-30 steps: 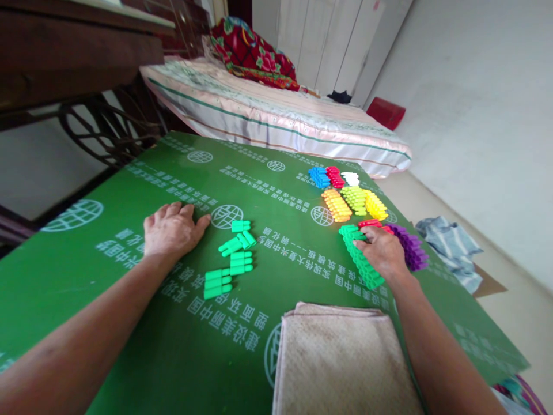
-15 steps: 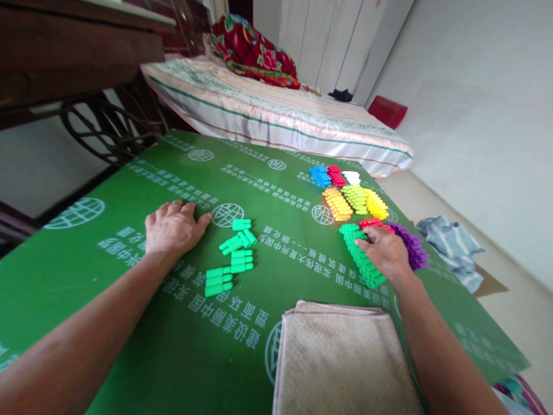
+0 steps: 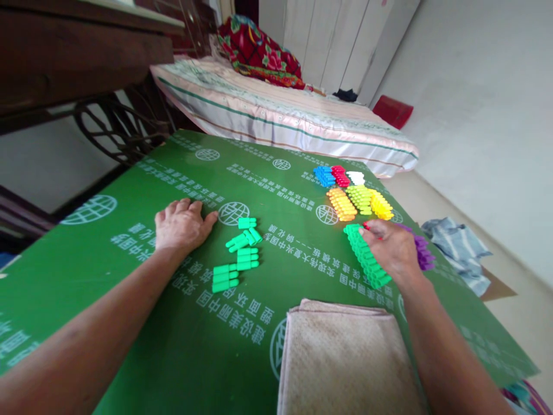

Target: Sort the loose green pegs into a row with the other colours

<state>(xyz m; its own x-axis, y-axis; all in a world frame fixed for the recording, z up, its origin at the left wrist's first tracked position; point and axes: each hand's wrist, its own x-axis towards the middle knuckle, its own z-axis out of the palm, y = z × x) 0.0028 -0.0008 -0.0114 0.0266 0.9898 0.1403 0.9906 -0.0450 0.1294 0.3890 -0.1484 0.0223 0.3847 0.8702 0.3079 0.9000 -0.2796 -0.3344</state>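
Head view, sole view inspected. Noted the left hand (image 3: 184, 227) left of centre in the frame, palm down on the green board (image 3: 173, 346), digits loosely spread, with nothing visible in hold. Recorded loose green pieces (image 3: 247, 259) just right of the left hand, near the frame's centre, lying in a broken line, apart from the thumb.

Found the right hand (image 3: 392, 245) right of centre, half closed, thumb and fingers drawn close together over red pieces (image 3: 366, 225), with only bits of red visible at and under the fingers. Cannot tell a firm grip from mere touch, because of the covering hand. Observed a green stack (image 3: 367, 259) just left of and below the thumb, and a purple stack (image 3: 424, 253) at the right, partly hidden behind the hand.

Logged farther up the board, upper right of centre: orange pieces (image 3: 341, 204), lime pieces (image 3: 359, 199) and yellow pieces (image 3: 382, 206) in one row; above, blue pieces (image 3: 324, 176), dark red pieces (image 3: 340, 176) and white pieces (image 3: 356, 178). Noted a folded cloth (image 3: 345, 357) at lower centre-right, a bed (image 3: 276, 118) across the top, and a striped cloth (image 3: 458, 253) at far right, beyond the board's edge.
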